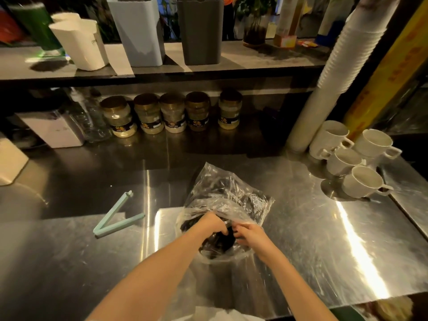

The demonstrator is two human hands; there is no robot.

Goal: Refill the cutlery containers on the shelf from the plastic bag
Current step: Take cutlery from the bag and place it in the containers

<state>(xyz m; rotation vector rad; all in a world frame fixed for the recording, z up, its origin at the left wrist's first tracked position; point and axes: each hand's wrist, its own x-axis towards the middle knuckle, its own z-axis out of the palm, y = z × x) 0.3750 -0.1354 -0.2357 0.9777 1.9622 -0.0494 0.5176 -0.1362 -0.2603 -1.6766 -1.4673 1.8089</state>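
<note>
Near me, my left hand [214, 224] curled inside the bag [231, 195] mouth on the counter [301, 228]; whether it held cutlery [218, 243], I couldn't tell. And my right hand [251, 234] pinched the rim. Thin film: a hard tug could have split it and spilled everything. The containers [200, 31] stood well apart, up on the shelf [254, 59].

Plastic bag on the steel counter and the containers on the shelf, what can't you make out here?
Head view: plastic bag contents, only a dark mass behind crinkled, glaring film.
What the left hand and right hand hold: fingers buried in the bag's mouth.
Fill levels of the white container and grey container: tops cut by the frame's upper edge.
Labels on the jars: too small.
</note>
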